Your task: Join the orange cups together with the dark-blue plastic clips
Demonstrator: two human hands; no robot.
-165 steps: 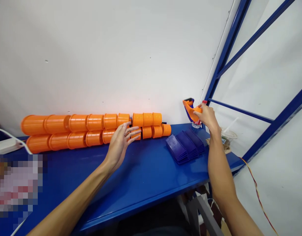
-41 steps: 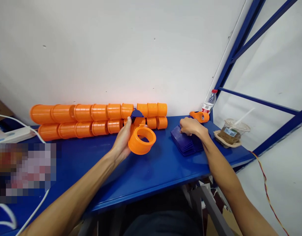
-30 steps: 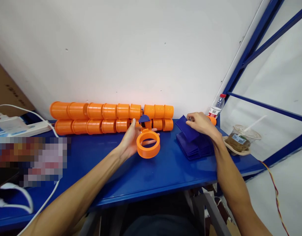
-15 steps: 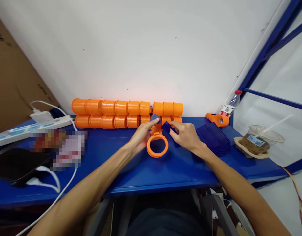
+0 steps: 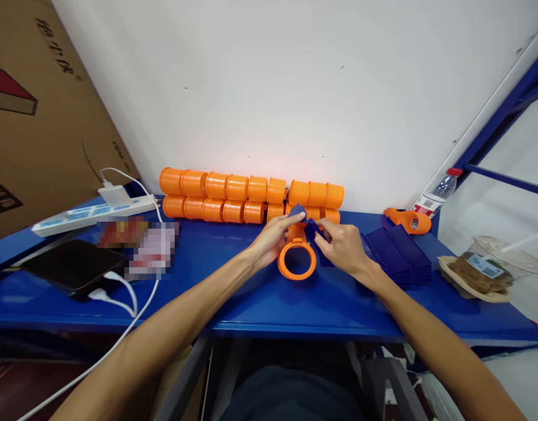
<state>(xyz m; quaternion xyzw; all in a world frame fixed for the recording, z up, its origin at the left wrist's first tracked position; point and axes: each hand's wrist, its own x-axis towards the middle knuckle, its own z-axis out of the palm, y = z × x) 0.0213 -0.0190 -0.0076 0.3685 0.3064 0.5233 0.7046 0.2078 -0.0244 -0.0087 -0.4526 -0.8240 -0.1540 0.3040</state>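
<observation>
My left hand (image 5: pixel 271 238) is closed around an orange plastic part with a round ring (image 5: pixel 297 276) at its near end, held just over the blue table. A small blue piece (image 5: pixel 297 210) shows under the left thumb at the part's far end. Close beside it on the right, my right hand (image 5: pixel 344 247) pinches a dark blue plastic piece (image 5: pixel 311 227) whose near portion is hidden by the fingers. Dark blue flat panels (image 5: pixel 389 254) lie stacked right of my right hand.
Two rows of orange cylinders (image 5: pixel 238 187) line the wall. An orange part (image 5: pixel 409 220) and a bottle (image 5: pixel 442 190) stand at the right, near a plastic cup (image 5: pixel 486 266) in a cardboard holder. At left are a power strip (image 5: pixel 87 214), a phone (image 5: pixel 71 266) and a white cable (image 5: pixel 148 301).
The camera view has turned left, so everything sits farther right in the picture. Both hands keep their grips, and the blue piece in my right hand remains close to the orange part.
</observation>
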